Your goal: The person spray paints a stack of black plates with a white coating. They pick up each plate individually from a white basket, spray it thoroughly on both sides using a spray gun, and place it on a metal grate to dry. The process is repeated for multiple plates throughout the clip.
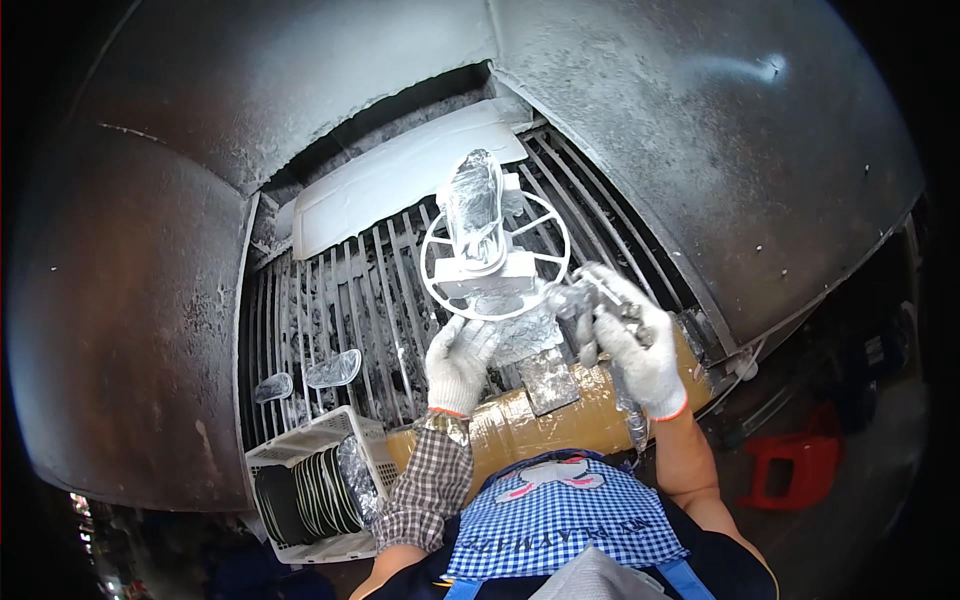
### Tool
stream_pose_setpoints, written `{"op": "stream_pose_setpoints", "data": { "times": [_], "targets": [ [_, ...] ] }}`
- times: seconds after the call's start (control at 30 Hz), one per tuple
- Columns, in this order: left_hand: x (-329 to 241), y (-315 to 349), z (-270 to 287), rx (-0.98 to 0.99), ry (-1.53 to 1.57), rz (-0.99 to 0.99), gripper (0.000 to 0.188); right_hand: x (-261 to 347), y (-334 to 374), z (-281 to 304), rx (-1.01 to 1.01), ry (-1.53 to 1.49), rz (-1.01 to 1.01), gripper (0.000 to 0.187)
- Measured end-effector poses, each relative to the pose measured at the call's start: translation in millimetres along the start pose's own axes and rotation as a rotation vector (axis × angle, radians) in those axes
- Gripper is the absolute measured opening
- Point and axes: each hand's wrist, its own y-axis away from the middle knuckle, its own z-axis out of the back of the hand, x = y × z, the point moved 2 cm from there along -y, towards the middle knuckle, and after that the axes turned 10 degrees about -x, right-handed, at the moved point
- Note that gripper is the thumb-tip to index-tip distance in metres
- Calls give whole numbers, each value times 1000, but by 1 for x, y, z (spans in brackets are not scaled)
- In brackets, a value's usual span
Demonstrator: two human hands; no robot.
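Observation:
A white spoked wheel (566,232) lies level over the grating. On its stand rests a shoe-sole-shaped piece (474,200), wrapped in shiny silver film or coating. My left hand (460,362), in a white knit glove, is at the wheel's near rim with fingers stretched out, their tips close to or touching the rim. My right hand (640,345), gloved and smudged grey, is closed around a grey-coated spray gun (572,298). The gun's front end points toward the wheel and is slightly blurred. A hose (634,425) hangs below this hand.
Metal booth walls (700,110) enclose the slatted grating (345,290). White cardboard (400,175) lies at the back. At left, two silver sole-shaped pieces (334,369) sit above the slats, beside a white crate (382,450) of dark soles. A tape-wrapped brown roll (490,428) spans the front; a red stool (795,465) stands right.

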Motion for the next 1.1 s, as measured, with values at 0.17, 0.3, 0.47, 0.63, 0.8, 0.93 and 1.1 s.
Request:
{"op": "stream_pose_setpoints", "data": {
  "times": [0.17, 0.3, 0.47, 0.63, 0.8, 0.93, 1.1],
  "targets": [
    [-11, 1, 1, -43, -37, -88, 58, -17, -9, -10, 46, -36, -3, 53],
    [-21, -1, 0, -113, 3, -130, 52, -31, -28, -14, 23, -8, 80, 55],
    [-36, -6, -2, -144, 69, -169, 63, -35, -40, -11, -62, -77, 119, 51],
    [-53, -10, -10, -103, 50, -222, 80, -29, -40, -4, -160, -149, 166, 55],
    [-67, -18, -18, -105, 0, -252, 92, -20, -30, 7, -199, -147, 212, 61],
    [-77, -27, -21, -97, -28, -261, 96, -18, -21, 20, -172, -4, 244, 61],
    [-84, -36, -17, -111, -30, -258, 94, -26, -9, 33, -166, 140, 237, 64]
  ]
}}
